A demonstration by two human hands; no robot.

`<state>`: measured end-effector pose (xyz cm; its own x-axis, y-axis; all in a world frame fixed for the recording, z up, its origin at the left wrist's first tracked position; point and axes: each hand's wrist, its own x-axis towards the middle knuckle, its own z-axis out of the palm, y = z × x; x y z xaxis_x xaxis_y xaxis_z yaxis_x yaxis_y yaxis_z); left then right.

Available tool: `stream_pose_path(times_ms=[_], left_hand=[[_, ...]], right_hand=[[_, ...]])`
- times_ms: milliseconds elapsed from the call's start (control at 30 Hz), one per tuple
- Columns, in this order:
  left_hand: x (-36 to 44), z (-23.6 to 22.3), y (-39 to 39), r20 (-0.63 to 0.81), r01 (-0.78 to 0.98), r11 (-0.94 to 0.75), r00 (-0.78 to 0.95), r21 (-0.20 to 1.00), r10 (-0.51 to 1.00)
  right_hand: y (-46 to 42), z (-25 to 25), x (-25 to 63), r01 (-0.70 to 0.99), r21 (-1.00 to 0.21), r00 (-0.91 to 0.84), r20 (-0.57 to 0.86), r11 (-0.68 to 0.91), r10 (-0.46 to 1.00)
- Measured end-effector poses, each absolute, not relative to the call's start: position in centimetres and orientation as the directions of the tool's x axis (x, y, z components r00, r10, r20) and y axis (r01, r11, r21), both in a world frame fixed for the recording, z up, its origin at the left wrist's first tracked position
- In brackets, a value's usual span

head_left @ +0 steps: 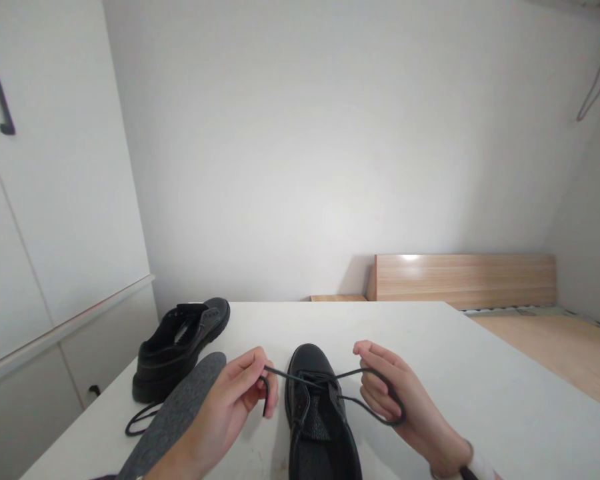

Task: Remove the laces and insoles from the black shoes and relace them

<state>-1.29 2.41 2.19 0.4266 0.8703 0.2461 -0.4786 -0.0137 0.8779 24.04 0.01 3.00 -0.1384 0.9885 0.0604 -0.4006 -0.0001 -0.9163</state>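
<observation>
A black shoe (309,360) rests on the white table, toe pointing away from me. Its dark shoelace (289,375) runs through the front eyelets and stretches out to both sides. My left hand (247,387) pinches one end of the lace left of the shoe, with a short tail hanging below the fingers. On the other side, my right hand (387,383) is closed around the lace, which makes a loop over the fingers and comes back to the shoe's right edge.
Another black shoe (165,363) stands at the table's left edge. Beside it lie a grey insole (195,387) and a loose black lace (141,420). The white table (460,373) reaches toward the wall; a wooden headboard (465,277) stands behind, and a white cabinet (65,167) at left.
</observation>
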Motion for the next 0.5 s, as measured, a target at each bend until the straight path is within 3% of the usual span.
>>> stream_pose_path(times_ms=[133,333,500], left_hand=[[-1.5,1.9,1.9,0.293,-0.426,-0.062,0.503,0.903,0.813],[-0.5,0.9,2.7,0.221,0.015,-0.249,0.409,0.968,0.885],[0.7,-0.8,3.4,0.186,0.102,-0.229,0.317,0.968,0.93]], right_hand=[[-0.4,3.4,24.3,-0.394,-0.918,-0.246,0.049,-0.053,0.968],[1.0,0.8,23.7,0.103,-0.992,-0.24,0.046,0.073,0.97],[1.5,0.0,23.7,0.226,-0.967,-0.195,0.076,0.12,0.978]])
